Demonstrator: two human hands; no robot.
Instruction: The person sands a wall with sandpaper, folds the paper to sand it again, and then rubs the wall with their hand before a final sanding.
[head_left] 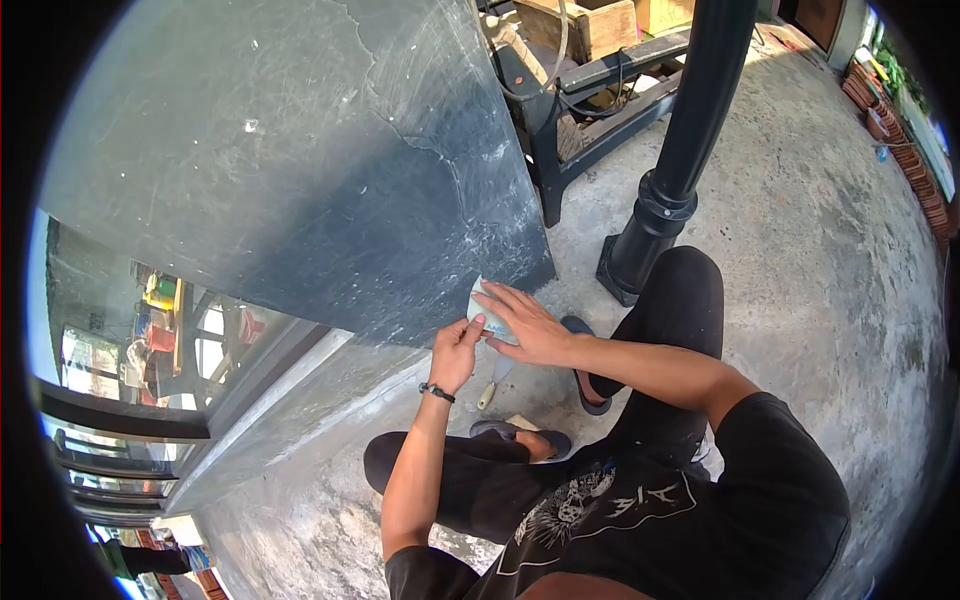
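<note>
Near the lower corner of the dark wall [400,215], my left hand [456,352] pinches a small pale piece of sandpaper [478,300] with printed letters on its back, its thumb on top. From the other side, my right hand [535,328] grips the same piece, its fingers laid over the edge and its thumb lower down. Part of the sandpaper is hidden under the fingers. Below the hands, a putty knife [487,396] with a pale handle lies on the concrete floor. A small yellowish block [522,423] sits beside my foot.
A black metal post [690,120] stands on the floor ahead to the right. Behind it is a dark bench frame [610,135] with a wooden box [585,35] and cables. A glass window [130,320] is at the left. Stacked reddish tiles [905,165] line the far right.
</note>
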